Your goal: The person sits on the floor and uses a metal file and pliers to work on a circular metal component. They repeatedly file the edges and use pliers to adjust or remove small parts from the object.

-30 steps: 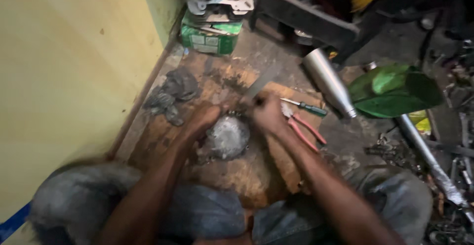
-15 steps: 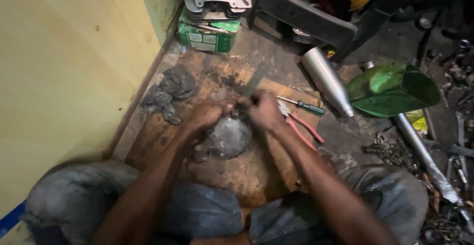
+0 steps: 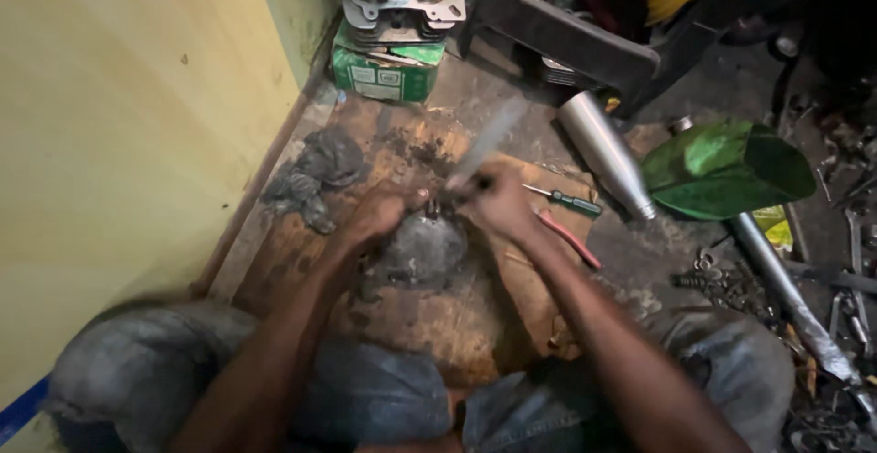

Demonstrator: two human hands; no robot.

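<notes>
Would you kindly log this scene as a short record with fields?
Setting: worn board on the floor beside a yellow wall
Left hand: on a grey metal part
Right hand: gripping a blurred long tool over the part
Nearby: screwdriver, red pliers, metal cone, green cover, rag

Both bare forearms reach forward from the bent knees and come close together, the left hand (image 3: 382, 213) curled with its fingers bent down in a grip, the right hand (image 3: 493, 199) closed in a fist just beside it, slightly blurred.
</notes>
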